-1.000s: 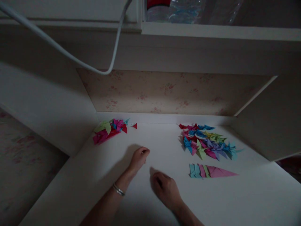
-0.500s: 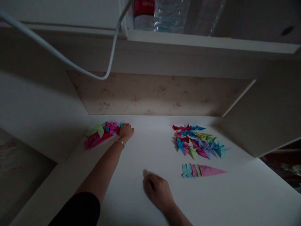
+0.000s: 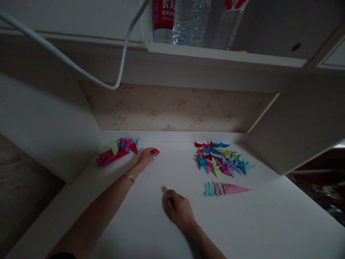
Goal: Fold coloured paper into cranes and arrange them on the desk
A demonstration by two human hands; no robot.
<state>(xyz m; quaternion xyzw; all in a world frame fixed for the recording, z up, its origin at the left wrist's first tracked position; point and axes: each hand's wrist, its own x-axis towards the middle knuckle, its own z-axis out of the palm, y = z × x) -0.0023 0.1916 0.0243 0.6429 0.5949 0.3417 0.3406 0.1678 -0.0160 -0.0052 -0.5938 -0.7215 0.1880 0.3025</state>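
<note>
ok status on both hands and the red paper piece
Left hand gripping red paper piece; right hand curled, contents not visible; nothing between the hands but bare tabletop.

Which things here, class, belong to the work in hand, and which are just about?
In the work: red paper, held by the left hand; right hand, curled; left paper pile; right paper pile; pink-tipped paper row.
Just about: bottles on the shelf; white cable, hanging.
</note>
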